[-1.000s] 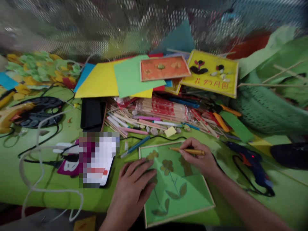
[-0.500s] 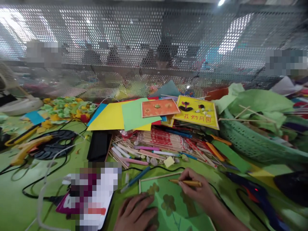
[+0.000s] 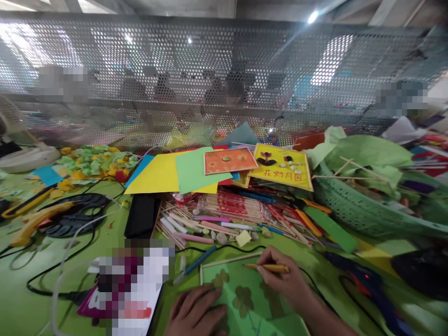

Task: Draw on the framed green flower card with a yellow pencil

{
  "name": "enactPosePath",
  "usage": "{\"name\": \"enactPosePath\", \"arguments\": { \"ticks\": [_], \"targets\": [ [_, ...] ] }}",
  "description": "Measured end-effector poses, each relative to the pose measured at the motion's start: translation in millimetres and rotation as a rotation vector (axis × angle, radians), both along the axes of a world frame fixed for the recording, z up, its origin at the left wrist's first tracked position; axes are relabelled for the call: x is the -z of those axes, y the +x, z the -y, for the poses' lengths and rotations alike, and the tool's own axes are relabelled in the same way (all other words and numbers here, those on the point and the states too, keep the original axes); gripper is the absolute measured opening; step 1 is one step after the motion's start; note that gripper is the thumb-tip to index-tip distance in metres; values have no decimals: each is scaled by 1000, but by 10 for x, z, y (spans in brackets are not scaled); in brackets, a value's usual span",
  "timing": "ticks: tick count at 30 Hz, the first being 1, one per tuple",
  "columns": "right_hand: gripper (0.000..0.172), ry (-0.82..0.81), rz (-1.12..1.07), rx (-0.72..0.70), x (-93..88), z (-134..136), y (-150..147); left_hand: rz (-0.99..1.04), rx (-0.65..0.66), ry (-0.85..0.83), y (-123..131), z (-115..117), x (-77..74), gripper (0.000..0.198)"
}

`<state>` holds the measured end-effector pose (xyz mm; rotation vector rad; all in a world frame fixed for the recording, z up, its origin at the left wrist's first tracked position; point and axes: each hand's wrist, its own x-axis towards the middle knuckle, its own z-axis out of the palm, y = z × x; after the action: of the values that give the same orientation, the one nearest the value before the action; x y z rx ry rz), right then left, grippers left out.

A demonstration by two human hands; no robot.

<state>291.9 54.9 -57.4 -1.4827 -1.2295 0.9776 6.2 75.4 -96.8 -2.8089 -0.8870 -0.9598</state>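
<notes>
Pinching a yellow pencil (image 3: pixel 268 268) in my right hand (image 3: pixel 285 282), I keep its tip on the green framed picture (image 3: pixel 245 294) at bottom centre. My left hand (image 3: pixel 196 312) lies flat and open on the picture's left side, likely steadying it.

Head camera, looking forward and only slightly down across the cluttered green surface (image 3: pixel 21 298).

It sits close above the near edge: both hands are cut off at the bottom of the frame, while the perforated metal screen (image 3: pixel 210 70) beyond the surface fills the upper half. It is the only view here.
</notes>
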Motion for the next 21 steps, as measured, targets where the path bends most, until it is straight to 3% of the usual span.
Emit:
{"name": "enactPosePath", "arguments": {
  "ticks": [7,13,16,21],
  "targets": [
    [17,-15,-2,3,1,13,9,-77,112,80,-49,-80,-102,20],
    [15,8,5,13,16,8,10,16,15,-16,0,-23,-116,18],
    [15,6,23,18,-18,3,12,-46,126,-10,5,-16,-255,23],
    [12,-11,64,27,-155,28,11,-90,22,-266,31,95,-490,27]
  ]
}}
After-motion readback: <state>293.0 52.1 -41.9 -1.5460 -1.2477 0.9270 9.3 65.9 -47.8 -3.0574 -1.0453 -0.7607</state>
